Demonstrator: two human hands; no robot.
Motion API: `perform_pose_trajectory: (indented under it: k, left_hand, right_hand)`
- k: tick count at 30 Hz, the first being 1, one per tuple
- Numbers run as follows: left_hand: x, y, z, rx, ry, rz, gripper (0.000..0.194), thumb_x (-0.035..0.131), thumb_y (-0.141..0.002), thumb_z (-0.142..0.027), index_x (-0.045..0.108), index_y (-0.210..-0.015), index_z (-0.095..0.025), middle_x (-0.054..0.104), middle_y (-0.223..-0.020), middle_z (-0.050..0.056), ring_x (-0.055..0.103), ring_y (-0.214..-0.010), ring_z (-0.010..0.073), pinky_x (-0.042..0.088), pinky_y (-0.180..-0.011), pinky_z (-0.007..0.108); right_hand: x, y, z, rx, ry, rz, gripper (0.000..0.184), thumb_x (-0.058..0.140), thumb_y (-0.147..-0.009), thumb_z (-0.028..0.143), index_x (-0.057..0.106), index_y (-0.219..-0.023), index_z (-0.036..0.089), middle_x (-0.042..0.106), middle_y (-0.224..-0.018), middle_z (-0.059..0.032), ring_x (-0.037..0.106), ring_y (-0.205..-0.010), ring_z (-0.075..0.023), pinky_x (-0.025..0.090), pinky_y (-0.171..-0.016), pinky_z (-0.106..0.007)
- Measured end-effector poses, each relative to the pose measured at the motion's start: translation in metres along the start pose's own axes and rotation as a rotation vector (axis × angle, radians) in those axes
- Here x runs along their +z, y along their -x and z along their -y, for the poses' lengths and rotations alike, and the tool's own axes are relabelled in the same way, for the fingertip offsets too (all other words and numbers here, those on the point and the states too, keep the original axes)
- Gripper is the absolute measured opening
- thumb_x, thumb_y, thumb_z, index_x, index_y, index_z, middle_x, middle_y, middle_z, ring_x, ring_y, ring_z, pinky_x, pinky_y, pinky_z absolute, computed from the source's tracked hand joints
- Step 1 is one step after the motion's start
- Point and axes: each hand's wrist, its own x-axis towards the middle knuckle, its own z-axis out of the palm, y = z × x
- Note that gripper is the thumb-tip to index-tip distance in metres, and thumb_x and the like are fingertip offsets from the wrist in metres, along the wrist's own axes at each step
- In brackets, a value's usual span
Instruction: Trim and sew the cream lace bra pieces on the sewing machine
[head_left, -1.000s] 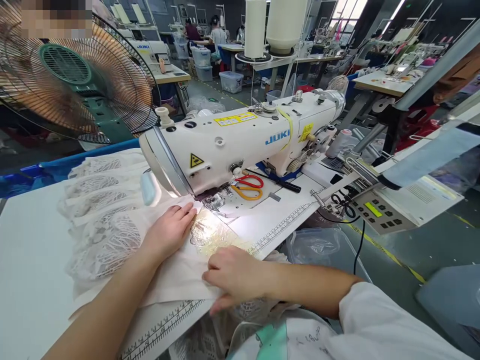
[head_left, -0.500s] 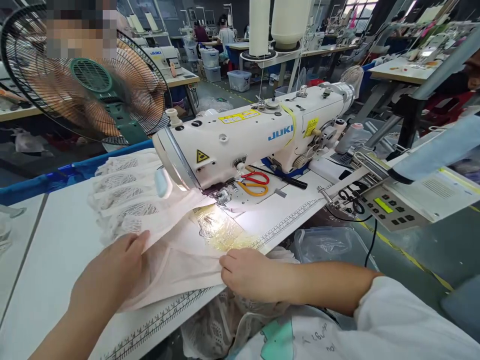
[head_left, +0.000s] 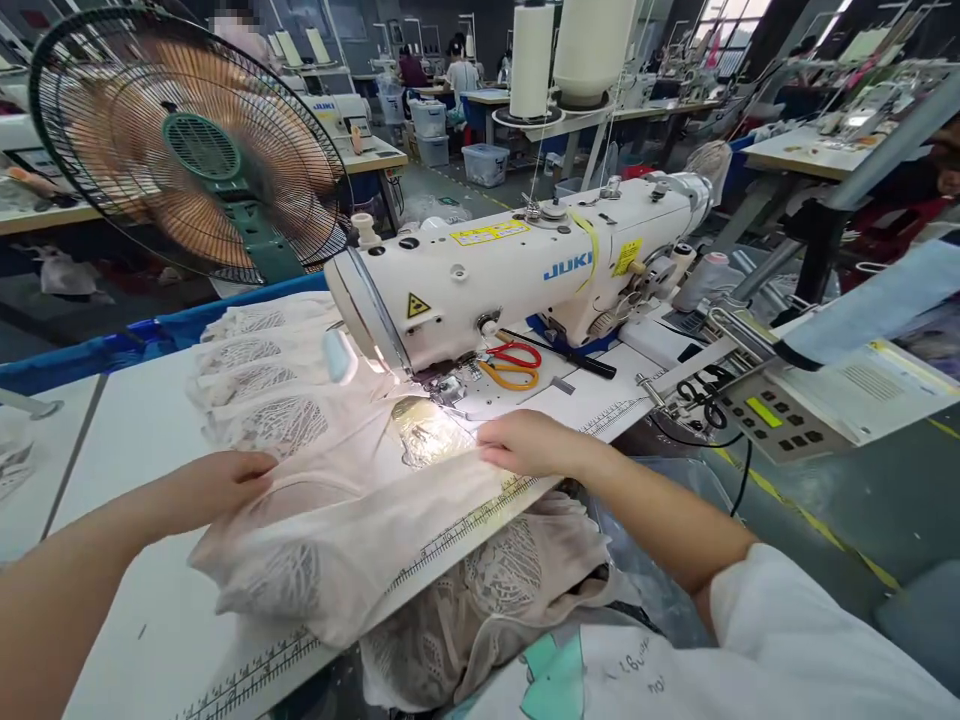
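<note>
A pale beige garment with lace panels [head_left: 405,515] is stretched between my hands in front of the white sewing machine [head_left: 465,300]. My left hand [head_left: 217,485] pinches its left side, fingers closed on the cloth. Over on the right, my right hand [head_left: 529,440] grips the upper edge between thumb and fingers. Part of the cloth runs up to the needle area, where the machine head hides it. A shiny gold-coloured patch [head_left: 431,432] lies on the table just below the needle. More lace pieces [head_left: 281,420] lie overlapping left of the machine.
Scissors with red and orange handles [head_left: 517,365] rest on the machine bed, beside a black-handled tool [head_left: 589,362]. A ruler strip [head_left: 442,545] edges the table. Lace garments [head_left: 495,590] hang at my lap. A fan [head_left: 202,150] stands behind left; a control box [head_left: 780,415] is at right.
My left hand has moved away from the needle area to the left. My right hand has risen rightward with the cloth edge, spreading the garment over the table's front edge. The view has shifted slightly.
</note>
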Motion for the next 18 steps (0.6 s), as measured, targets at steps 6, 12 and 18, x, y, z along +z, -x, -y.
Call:
perform_pose_trajectory:
  k: [6, 12, 18]
  left_hand:
    - [-0.009, -0.024, -0.052, -0.019, -0.151, -0.128, 0.022, 0.043, -0.073, -0.026, 0.062, -0.073, -0.017, 0.068, -0.079, 0.011, 0.061, -0.071, 0.026, 0.046, -0.062, 0.035]
    - [0.026, -0.054, -0.114, 0.231, -0.016, -0.28, 0.027, 0.046, -0.086, -0.022, 0.06, -0.109, -0.017, 0.064, -0.112, 0.008, 0.059, -0.098, 0.0177, 0.047, -0.081, 0.03]
    - [0.037, -0.086, -0.115, 0.128, 0.024, -0.338, 0.03, 0.049, -0.091, -0.042, 0.062, -0.095, -0.015, 0.065, -0.091, 0.005, 0.061, -0.079, 0.0158, 0.052, -0.072, 0.035]
  right_hand:
    - [0.026, -0.047, 0.014, 0.185, 0.137, -0.229, 0.029, 0.035, -0.09, 0.005, 0.062, -0.097, 0.012, 0.06, -0.109, -0.0158, 0.052, -0.103, -0.0267, 0.04, -0.08, -0.036]
    - [0.058, -0.046, 0.047, 0.16, 0.147, -0.255, 0.025, 0.053, -0.09, 0.031, 0.061, -0.104, 0.012, 0.062, -0.103, -0.0159, 0.057, -0.097, -0.0256, 0.048, -0.079, -0.036]
    - [0.082, -0.051, 0.053, -0.043, 0.182, -0.3, 0.037, 0.049, -0.093, 0.038, 0.056, -0.122, 0.017, 0.043, -0.14, -0.0202, 0.038, -0.131, -0.0324, 0.033, -0.104, -0.052]
